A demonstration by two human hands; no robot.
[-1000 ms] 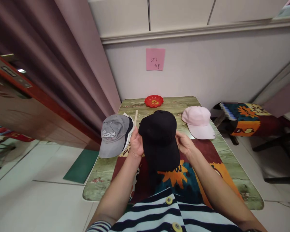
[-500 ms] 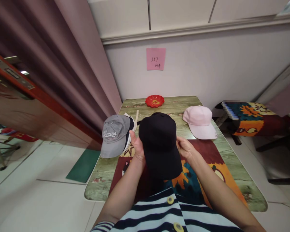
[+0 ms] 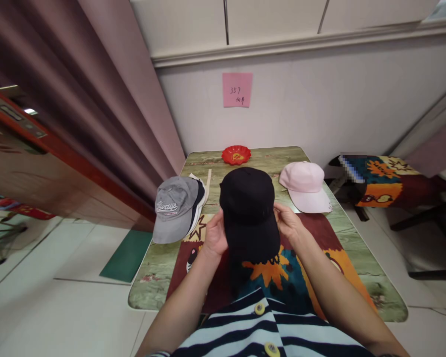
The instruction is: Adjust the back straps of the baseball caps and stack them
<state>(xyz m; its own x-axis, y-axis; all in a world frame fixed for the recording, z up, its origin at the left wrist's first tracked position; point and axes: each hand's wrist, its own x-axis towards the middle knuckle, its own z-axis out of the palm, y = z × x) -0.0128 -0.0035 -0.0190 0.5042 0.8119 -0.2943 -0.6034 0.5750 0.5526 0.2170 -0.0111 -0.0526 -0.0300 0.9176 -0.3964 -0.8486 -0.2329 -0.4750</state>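
Between my two hands is a black cap (image 3: 248, 208), its brim pointing down toward me over the patterned cloth (image 3: 215, 282). My left hand (image 3: 215, 235) grips its left edge, and my right hand (image 3: 288, 223) holds the right edge; some fingertips are hidden by the cap. To the left, a grey cap (image 3: 174, 206) with white lettering lies on top of dark and white caps, brims toward me. On the right of the table (image 3: 148, 285) sits a pale pink cap (image 3: 305, 183) with its brim toward me.
A red scalloped dish (image 3: 236, 155) stands at the table's back edge. Above it, a pink note (image 3: 237, 89) is stuck to the wall. A curtain (image 3: 134, 89) and a wooden door (image 3: 59, 163) are at the left; another cloth-covered surface (image 3: 384, 181) is at the right.
The black cap has turned slightly and moved a little up and right. My left fingers, raised beside it before, now lie against its edge. The other caps remain in place.
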